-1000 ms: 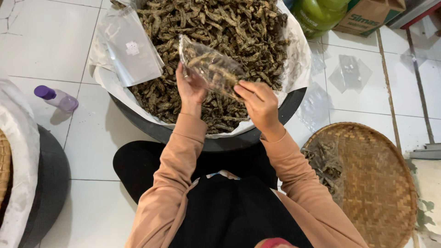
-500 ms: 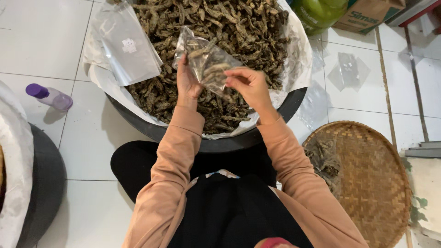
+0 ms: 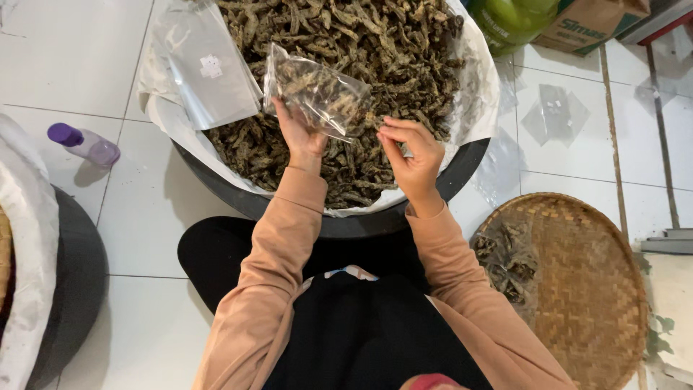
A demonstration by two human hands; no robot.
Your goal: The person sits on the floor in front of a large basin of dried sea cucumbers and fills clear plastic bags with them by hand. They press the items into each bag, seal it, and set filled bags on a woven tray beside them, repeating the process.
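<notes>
From the head camera, the left hand (image 3: 299, 137) is clamped on a clear bag (image 3: 317, 94) partly filled with dark dried pieces, holding it above the big black basin (image 3: 346, 224). The right hand (image 3: 411, 155) has its fingertips pinched together at the bag's open end. The basin is lined with white plastic and heaped with the same dried pieces (image 3: 354, 43). A flat empty pouch (image 3: 206, 68) lies on the basin's left rim. A purple-capped bottle (image 3: 85, 143) stands left of the basin, a woven tray (image 3: 577, 289) to its lower right
</notes>
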